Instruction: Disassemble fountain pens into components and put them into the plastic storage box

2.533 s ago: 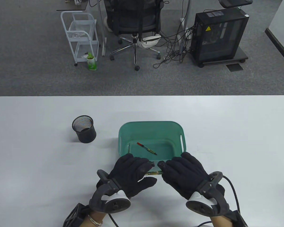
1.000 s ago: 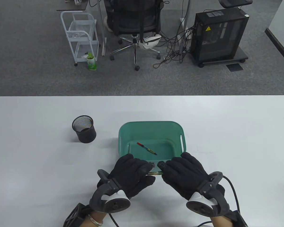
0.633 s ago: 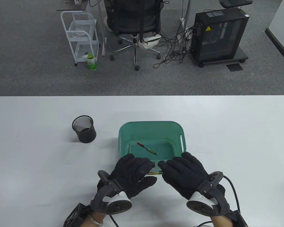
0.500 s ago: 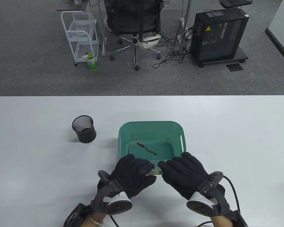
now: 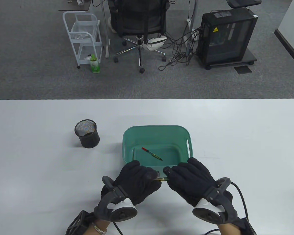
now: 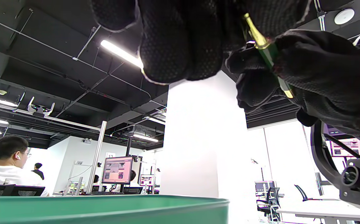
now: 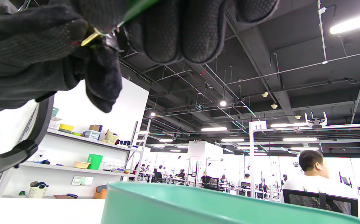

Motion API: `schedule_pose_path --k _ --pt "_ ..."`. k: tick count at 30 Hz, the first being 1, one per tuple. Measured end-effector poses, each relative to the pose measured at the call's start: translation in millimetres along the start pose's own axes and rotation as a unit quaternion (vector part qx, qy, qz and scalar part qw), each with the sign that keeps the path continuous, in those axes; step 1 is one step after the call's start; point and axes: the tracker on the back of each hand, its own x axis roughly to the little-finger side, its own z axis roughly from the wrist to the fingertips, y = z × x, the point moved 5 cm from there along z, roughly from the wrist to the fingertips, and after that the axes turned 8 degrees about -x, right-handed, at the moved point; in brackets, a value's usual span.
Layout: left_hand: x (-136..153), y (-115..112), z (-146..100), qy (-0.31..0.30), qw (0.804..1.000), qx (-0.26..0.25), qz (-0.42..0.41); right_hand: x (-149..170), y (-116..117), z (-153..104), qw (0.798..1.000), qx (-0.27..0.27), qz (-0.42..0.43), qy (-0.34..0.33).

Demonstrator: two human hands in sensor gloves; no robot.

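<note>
One slender pen component (image 5: pixel 152 154), red-tipped, is already lodged on the floor of the green plastic storage box (image 5: pixel 157 129). A green fountain pen (image 5: pixel 161 179) with gold bands, not yet separated, is held level just in front of the box's near wall. It is pinched at one end by the left hand (image 5: pixel 136 180) and at the other by the right hand (image 5: pixel 189 179), only a short middle stretch being exposed. Separation and deposit are judged outstanding.

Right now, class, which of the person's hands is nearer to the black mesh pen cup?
Left. The left hand is at the table's near edge, on the same side as the mesh pen cup; the right hand sits further away, past the green pen both hands grip.
</note>
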Motion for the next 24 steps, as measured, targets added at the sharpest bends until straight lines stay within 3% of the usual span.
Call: schedule_pose_path --k 24 --pt "4.5 -0.9 -0.4 0.006 1.000 0.003 -0.013 -3.2 1.5 0.5 1.000 -0.003 0.002 -0.004"
